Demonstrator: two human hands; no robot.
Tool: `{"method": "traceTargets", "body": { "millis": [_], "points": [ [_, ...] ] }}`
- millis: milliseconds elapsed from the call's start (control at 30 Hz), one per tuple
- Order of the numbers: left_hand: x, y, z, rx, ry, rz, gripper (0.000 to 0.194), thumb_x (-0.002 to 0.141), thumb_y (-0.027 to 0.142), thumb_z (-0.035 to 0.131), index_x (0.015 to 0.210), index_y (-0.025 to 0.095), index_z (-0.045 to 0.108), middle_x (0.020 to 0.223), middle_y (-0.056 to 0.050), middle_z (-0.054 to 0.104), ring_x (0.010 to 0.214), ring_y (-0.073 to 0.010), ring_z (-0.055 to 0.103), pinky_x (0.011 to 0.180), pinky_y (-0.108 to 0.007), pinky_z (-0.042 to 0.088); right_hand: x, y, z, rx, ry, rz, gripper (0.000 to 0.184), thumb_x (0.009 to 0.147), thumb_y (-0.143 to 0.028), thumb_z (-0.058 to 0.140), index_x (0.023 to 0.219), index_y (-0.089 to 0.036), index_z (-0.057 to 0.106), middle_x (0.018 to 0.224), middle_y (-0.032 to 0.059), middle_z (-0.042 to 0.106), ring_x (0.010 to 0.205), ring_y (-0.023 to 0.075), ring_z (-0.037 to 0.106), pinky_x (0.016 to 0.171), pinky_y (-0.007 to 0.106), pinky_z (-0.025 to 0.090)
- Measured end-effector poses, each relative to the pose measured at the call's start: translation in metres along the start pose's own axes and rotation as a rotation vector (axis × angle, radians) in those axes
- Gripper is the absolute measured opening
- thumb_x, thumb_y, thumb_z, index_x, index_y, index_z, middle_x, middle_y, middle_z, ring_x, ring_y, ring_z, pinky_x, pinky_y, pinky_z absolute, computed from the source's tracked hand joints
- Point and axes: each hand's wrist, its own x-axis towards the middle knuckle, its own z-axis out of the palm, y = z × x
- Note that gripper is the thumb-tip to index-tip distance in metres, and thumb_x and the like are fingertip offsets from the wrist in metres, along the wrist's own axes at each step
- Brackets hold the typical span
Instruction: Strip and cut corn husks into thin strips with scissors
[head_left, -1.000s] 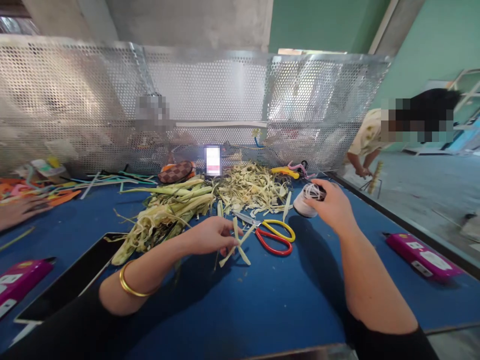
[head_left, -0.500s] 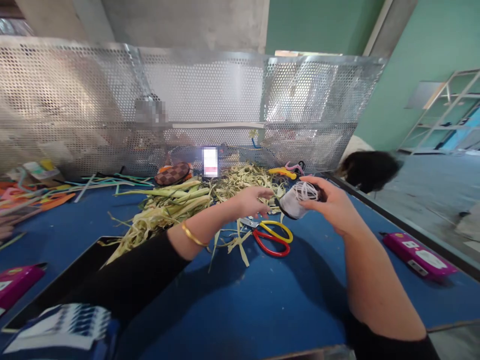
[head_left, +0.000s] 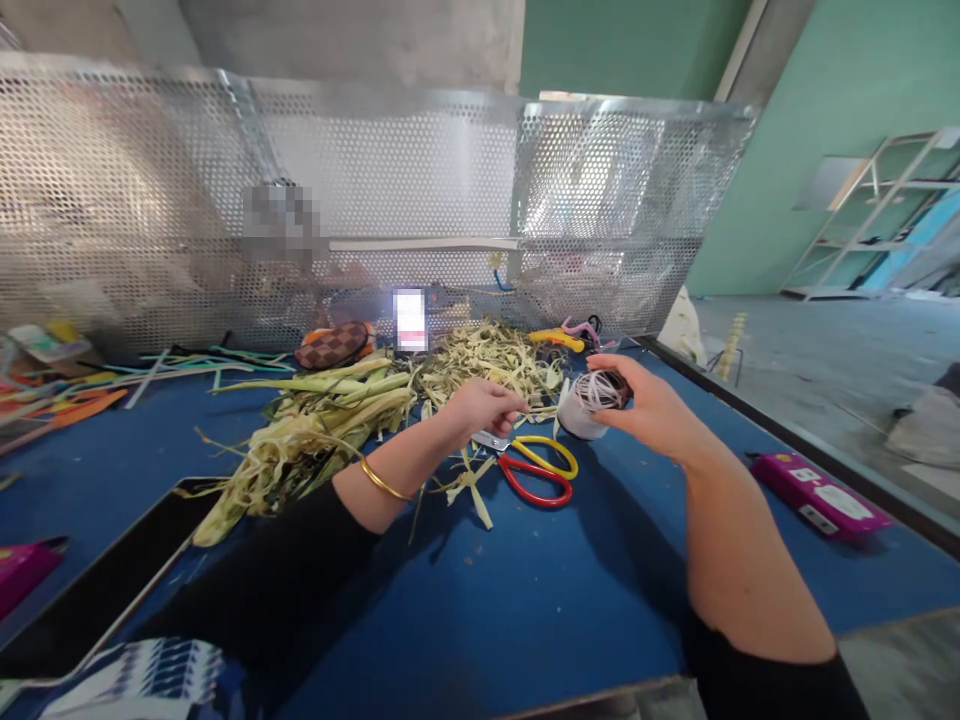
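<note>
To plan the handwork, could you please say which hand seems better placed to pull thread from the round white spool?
Probably the left hand: it points toward the spool from close by, while the right hand is occupied holding it.

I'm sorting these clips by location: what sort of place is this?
Likely a craft workshop. The blue worktable carries a heap of pale yellow-green husk-like strips and metal scissors with red and yellow looped handles, and the right hand grips a white spool of string.

single head-worn view, facing forward and down, hands [head_left: 481,410] [head_left: 654,412] mid-frame, blue table [head_left: 487,610] close below
</note>
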Motion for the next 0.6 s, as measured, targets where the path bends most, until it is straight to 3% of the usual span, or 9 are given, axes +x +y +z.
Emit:
{"method": "traceTargets", "body": {
  "millis": [200,367,433,500,600],
  "points": [
    [-0.007,-0.012,-0.001,0.197,0.18,0.106,0.014,0.072,0.02,0.058,0.065,0.014,0.069,0.044,0.006,0.046,0.042,-0.0069,0.043,0.046,-0.02,0.038,-0.002,0.013,0.003,-0.167,-0.21,-0.09,0.067,0.063,-0.008,0.056,0.129,-0.021,0.046,0.129,0.0093,0.052,0.121,0.0242,0.05,0.101,0.039,0.039],
    [-0.007,-0.016,0.002,0.444,0.254,0.204,0.02,0.07,0.025,0.056,0.065,0.016,0.073,0.046,0.004,0.047,0.051,-0.0104,0.045,0.048,-0.02,0.031,-0.005,0.015,0.002,-0.288,-0.268,-0.068,0.063,0.068,-0.012,0.055,0.129,-0.024,0.047,0.134,0.0079,0.05,0.124,0.0251,0.048,0.103,0.039,0.038],
    [-0.007,-0.017,0.002,0.466,0.247,0.231,0.022,0.07,0.024,0.053,0.066,0.015,0.073,0.05,0.002,0.052,0.054,-0.0114,0.047,0.049,-0.021,0.032,-0.005,0.007,0.01,-0.361,-0.24,0.027,0.057,0.073,-0.027,0.06,0.128,-0.021,0.048,0.134,0.0114,0.049,0.119,0.0282,0.05,0.099,0.041,0.041],
    [-0.007,-0.018,0.001,0.47,0.243,0.243,0.024,0.07,0.026,0.052,0.068,0.015,0.073,0.052,0.002,0.054,0.055,-0.0119,0.047,0.051,-0.022,0.033,-0.004,-0.002,0.022,-0.486,-0.131,0.163,0.056,0.077,-0.047,0.058,0.124,-0.017,0.051,0.126,0.0161,0.052,0.111,0.0319,0.055,0.091,0.043,0.044],
    [-0.007,-0.018,-0.004,0.472,0.252,0.25,0.025,0.07,0.029,0.053,0.069,0.015,0.074,0.052,0.002,0.054,0.054,-0.0119,0.046,0.051,-0.022,0.032,-0.002,-0.01,0.035,-0.659,-0.003,0.321,0.052,0.08,-0.054,0.05,0.113,-0.015,0.058,0.108,0.0172,0.058,0.096,0.033,0.061,0.077,0.042,0.047]
  ]
}}
